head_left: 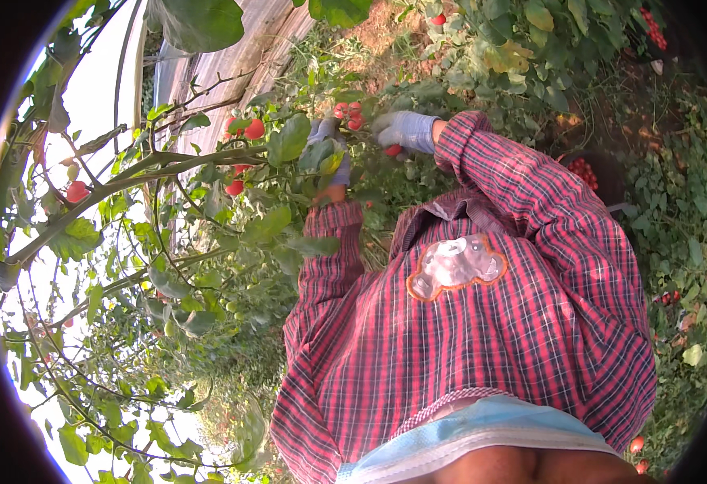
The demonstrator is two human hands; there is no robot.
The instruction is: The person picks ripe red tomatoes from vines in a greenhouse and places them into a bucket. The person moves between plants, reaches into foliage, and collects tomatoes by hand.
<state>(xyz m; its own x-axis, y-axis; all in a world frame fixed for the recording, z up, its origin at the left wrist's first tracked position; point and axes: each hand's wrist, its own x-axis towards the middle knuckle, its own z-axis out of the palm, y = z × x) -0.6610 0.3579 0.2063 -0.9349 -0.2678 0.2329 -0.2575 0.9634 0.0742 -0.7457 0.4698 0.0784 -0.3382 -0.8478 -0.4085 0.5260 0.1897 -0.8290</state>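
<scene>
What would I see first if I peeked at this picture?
A big red plaid shirt fills the middle. Above it, two gloved hands, the left hand and the right hand, reach into a leafy plant at a bunch of red tomatoes. At the right, a dark bucket holds more tomatoes.

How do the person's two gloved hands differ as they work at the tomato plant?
The right hand is in plain view, its pale glove showing whole, while the left hand is partly hidden behind green leaves. The right hand has a red tomato just beneath its fingers; the left hand sits beside a cluster of red tomatoes, and what it grips is hidden. Both wear light gloves and come out of red plaid sleeves.
</scene>
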